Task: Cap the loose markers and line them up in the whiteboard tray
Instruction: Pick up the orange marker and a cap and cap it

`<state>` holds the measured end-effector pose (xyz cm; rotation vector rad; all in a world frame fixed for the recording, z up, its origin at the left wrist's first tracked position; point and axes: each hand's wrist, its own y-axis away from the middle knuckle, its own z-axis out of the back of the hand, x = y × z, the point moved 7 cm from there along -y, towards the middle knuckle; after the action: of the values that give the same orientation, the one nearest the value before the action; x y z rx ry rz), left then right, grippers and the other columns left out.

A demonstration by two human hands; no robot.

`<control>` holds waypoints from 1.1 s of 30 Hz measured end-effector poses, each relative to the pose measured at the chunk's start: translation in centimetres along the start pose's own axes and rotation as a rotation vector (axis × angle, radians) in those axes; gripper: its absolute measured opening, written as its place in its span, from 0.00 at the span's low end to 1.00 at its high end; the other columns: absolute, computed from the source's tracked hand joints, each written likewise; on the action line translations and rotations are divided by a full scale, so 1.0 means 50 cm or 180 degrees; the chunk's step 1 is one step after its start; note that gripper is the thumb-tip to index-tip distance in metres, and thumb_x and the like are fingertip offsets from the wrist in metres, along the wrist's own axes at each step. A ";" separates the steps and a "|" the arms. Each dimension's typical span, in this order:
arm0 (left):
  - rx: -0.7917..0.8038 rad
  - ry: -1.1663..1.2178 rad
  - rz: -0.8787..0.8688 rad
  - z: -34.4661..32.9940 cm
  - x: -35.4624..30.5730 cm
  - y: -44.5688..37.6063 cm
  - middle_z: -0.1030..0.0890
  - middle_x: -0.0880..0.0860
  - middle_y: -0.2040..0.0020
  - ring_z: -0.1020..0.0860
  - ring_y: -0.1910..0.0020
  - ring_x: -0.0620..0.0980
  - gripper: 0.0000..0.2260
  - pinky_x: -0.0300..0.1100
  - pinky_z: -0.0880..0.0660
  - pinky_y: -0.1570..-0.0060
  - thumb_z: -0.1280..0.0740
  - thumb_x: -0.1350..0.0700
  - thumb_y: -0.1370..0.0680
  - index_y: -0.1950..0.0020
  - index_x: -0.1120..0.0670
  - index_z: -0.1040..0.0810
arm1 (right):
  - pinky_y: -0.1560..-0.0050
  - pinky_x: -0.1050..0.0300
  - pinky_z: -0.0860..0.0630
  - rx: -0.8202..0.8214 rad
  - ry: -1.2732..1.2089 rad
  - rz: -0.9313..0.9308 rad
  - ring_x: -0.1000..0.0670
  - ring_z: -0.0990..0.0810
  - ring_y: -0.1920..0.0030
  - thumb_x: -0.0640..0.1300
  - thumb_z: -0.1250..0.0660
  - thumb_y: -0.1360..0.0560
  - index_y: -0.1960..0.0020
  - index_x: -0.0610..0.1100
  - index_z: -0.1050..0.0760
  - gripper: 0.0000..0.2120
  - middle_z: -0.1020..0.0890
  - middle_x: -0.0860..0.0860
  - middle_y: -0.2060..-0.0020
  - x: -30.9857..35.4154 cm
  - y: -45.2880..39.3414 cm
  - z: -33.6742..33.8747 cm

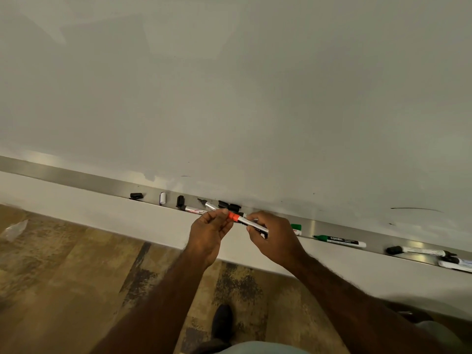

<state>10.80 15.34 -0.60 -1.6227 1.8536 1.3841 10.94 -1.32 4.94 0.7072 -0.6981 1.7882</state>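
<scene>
The left hand (208, 232) pinched an orange plastic cap (233, 217); the right hand (274, 235) closed round the light, stiff, smooth white marker barrel (251, 224), best gripped mid-barrel.

The tray (76, 176) serves as the landmark. Its left and right ends run out of the picture. At its right end, two markers (457, 263) are cut off by the edge. Right of the hands, a green cap (296, 226) on the tray is partly hidden behind the right hand (274, 237). The orange marker (249, 222), held just in front of the tray, has its rear end covered by that hand; its tip end is concealed in the left hand (208, 235). Print on the tray's markers is too small to read, except one brand name.
</scene>
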 end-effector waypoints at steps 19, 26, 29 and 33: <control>-0.0175 -0.2874 -0.0708 -0.039 0.022 -0.027 0.16 0.49 0.59 0.18 0.58 0.47 0.02 0.44 0.21 0.51 0.31 0.56 0.24 0.55 0.49 0.20 | 0.52 0.54 0.34 -0.0241 0.1431 -0.0259 0.49 0.25 0.54 0.44 0.33 0.27 0.45 0.47 0.24 0.11 0.18 0.51 0.55 -0.202 0.081 0.157; 0.0411 -0.4324 -0.1713 -0.146 0.059 -0.014 0.17 0.51 0.54 0.23 0.57 0.46 0.05 0.35 0.27 0.57 0.33 0.57 0.24 0.51 0.55 0.19 | 0.48 0.46 0.29 -0.0413 0.2097 -0.0946 0.43 0.22 0.52 0.42 0.32 0.26 0.46 0.44 0.24 0.09 0.18 0.46 0.54 -0.322 0.132 0.232; 0.0614 -0.4588 -0.2007 -0.202 0.090 -0.011 0.17 0.54 0.48 0.23 0.50 0.51 0.09 0.42 0.27 0.50 0.35 0.57 0.23 0.46 0.56 0.19 | 0.51 0.47 0.29 -0.0304 0.2487 -0.0881 0.43 0.21 0.55 0.42 0.32 0.27 0.53 0.46 0.24 0.04 0.18 0.48 0.58 -0.333 0.136 0.246; 0.0822 -0.5073 -0.2330 -0.281 0.127 -0.015 0.19 0.55 0.43 0.24 0.45 0.54 0.12 0.46 0.27 0.46 0.40 0.56 0.21 0.42 0.56 0.21 | 0.53 0.48 0.27 -0.0179 0.2695 -0.0701 0.44 0.21 0.57 0.43 0.29 0.30 0.55 0.47 0.24 0.05 0.18 0.48 0.59 -0.328 0.136 0.248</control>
<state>14.34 0.41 1.05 -0.4581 0.3757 1.2526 10.82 -22.41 0.03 -0.0491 -0.0877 1.6467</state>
